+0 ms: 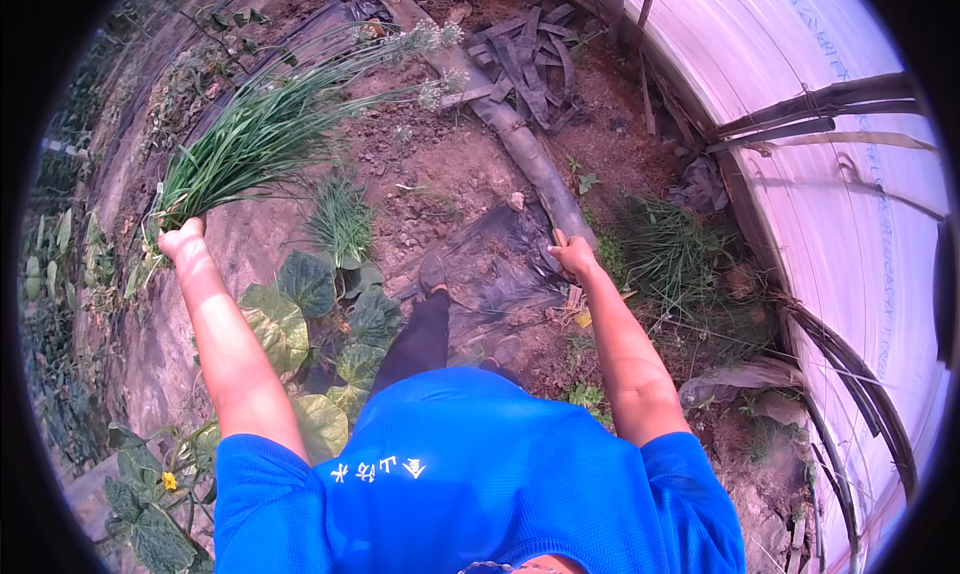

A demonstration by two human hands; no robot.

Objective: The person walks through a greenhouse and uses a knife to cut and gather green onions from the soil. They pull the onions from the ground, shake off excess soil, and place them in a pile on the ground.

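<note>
My left hand (182, 240), stretched out to the left, grips a thick bunch of garlic chives (247, 138) by the stem ends. Its long green leaves fan away from me, and white flower heads (431, 41) tip some stalks. To the right, my right hand (576, 260) is closed around a small tool with a wooden handle (559, 238); its far part cannot be made out against the dark plastic. A low tuft of chives (341, 217) lies or grows on the soil between my arms. Beneath my right hand is black plastic film (495, 255).
Broad-leaved vine plants (307, 281) stand by my leg, and a yellow flower (169, 481) shows lower left. A dark pipe (525, 154) crosses the soil beside a pile of flat strips (525, 63). Grass (675, 251) borders the greenhouse film wall (832, 199) with its poles (825, 105).
</note>
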